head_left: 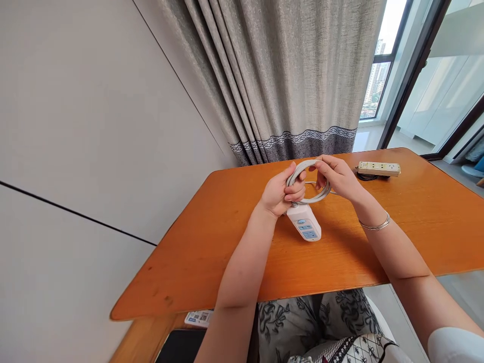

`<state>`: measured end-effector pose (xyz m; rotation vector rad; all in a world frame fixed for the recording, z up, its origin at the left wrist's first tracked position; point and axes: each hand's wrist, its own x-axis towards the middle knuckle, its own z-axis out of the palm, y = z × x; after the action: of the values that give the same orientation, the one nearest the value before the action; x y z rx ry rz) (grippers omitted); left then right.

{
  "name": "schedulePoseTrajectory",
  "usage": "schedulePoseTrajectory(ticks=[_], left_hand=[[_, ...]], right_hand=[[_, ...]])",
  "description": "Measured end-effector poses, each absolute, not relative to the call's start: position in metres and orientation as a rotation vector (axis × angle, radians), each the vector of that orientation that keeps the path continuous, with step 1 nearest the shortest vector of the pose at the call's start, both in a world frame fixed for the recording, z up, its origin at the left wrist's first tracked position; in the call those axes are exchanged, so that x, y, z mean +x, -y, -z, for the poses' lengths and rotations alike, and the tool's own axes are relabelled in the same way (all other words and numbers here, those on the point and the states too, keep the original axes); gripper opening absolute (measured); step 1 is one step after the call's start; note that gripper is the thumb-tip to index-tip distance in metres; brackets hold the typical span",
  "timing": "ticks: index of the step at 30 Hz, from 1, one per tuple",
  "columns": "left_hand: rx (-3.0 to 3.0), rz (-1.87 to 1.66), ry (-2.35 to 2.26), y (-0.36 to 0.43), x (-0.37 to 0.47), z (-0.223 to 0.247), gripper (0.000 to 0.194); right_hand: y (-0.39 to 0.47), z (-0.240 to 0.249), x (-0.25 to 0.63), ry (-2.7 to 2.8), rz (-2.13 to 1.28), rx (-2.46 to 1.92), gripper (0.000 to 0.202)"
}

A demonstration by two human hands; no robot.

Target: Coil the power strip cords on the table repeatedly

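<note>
A white cable (316,198) is wound into a round coil above the table. My left hand (283,190) is closed round the coil's left side. At its upper right, my right hand (336,176) pinches the cable between thumb and fingers. A white power strip (304,222) with blue sockets hangs tilted just below my left hand, joined to the cable. A loose length of cable shows behind the coil and passes behind my right hand.
On the wooden table (196,252), a second, cream power strip (378,168) with a black cord lies at the back right. A curtain (302,75) hangs behind the table. A dark flat object (180,346) rests on a lower surface at the front left.
</note>
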<state>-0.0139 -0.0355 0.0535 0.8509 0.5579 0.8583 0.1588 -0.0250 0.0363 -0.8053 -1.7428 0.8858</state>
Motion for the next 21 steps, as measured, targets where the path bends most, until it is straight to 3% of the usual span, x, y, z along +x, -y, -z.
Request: schedulePoseTrajectory(ticks=[8,15,21], left_hand=[[0.858,-0.87,-0.521,0.039,-0.006,-0.052,0.061],[0.766,-0.9,-0.525,0.039,-0.01,-0.056,0.055],[0.665,-1.092,-0.399,0.039,-0.021,-0.062,0.052]], right_hand=[[0.026,-0.029,0.152,1.612,-0.786,-0.801,0.06],[0.018,-0.032,0.162,1.691,-0.992,-0.659,0.055],[-0.001,-0.021,0.171,1.721,-0.644,-0.672,0.05]])
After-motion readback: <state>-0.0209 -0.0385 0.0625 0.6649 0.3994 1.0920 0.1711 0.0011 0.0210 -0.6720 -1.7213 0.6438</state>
